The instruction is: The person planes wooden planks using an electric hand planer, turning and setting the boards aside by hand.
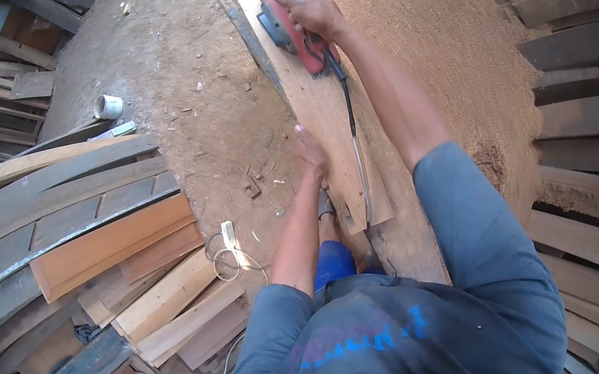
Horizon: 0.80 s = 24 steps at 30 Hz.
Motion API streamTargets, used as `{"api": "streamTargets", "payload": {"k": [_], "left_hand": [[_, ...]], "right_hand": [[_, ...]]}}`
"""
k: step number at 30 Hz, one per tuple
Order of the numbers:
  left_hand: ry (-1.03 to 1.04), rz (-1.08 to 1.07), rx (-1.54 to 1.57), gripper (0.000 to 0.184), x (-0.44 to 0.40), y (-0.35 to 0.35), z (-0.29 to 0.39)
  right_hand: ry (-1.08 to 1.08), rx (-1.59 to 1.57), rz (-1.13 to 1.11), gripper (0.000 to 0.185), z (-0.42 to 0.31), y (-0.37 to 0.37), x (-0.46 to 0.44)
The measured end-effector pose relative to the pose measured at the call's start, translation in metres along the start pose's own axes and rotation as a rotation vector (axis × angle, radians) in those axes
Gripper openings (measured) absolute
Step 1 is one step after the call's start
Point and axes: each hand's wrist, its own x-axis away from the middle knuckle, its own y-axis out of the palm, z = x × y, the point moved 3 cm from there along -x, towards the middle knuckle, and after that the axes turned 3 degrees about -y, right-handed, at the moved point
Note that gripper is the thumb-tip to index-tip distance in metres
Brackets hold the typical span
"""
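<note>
At the top centre my right hand (312, 13) is wrapped round the handle of a red and blue electric planer (306, 53), which rests on a long pale wooden board (317, 111). From the planer's rear a dark cable (349, 106) runs down along the board towards my body. My left hand (313, 155) is beside the board's left edge, lower down and apart from the planer. It is slightly blurred, its fingers look stretched out, and nothing shows in it.
Stacked planks (122, 244) lie at the left, with a white power strip (228, 235) and looped cord beside them. More planks (583, 117) line the right side. Sawdust (449, 48) covers the ground right of the board. A white cup (109, 107) lies at upper left.
</note>
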Motion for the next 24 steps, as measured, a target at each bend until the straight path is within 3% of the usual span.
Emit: {"api": "streamTargets", "payload": {"k": [6,11,14,15,17,18,21,24], "left_hand": [[-0.042,0.029,0.103,0.078,-0.021,0.022,-0.040],[0.020,-0.060,0.181,0.080,-0.014,0.009,-0.014],[-0.037,-0.129,0.350,0.083,-0.041,0.025,-0.053],[-0.046,-0.088,0.331,0.083,-0.025,0.017,-0.031],[-0.065,-0.007,0.296,0.085,-0.007,0.012,-0.011],[-0.039,-0.016,0.287,0.086,-0.008,0.014,-0.015],[0.044,-0.035,0.262,0.088,-0.039,0.021,-0.046],[0.039,-0.128,0.394,0.088,-0.053,0.026,-0.064]], "right_hand": [[-0.020,-0.134,-0.051,0.051,0.028,0.005,-0.011],[0.081,-0.064,-0.071,0.046,0.052,-0.009,0.119],[0.088,-0.080,-0.093,0.042,0.048,-0.020,0.201],[0.105,-0.128,-0.122,0.040,0.065,-0.022,0.239],[0.098,0.045,-0.184,0.081,0.085,-0.034,0.324],[0.012,0.116,-0.160,0.081,0.107,-0.037,0.372],[0.229,-0.029,-0.191,0.067,0.123,-0.045,0.511],[0.242,-0.036,-0.125,0.059,0.123,-0.043,0.539]]}}
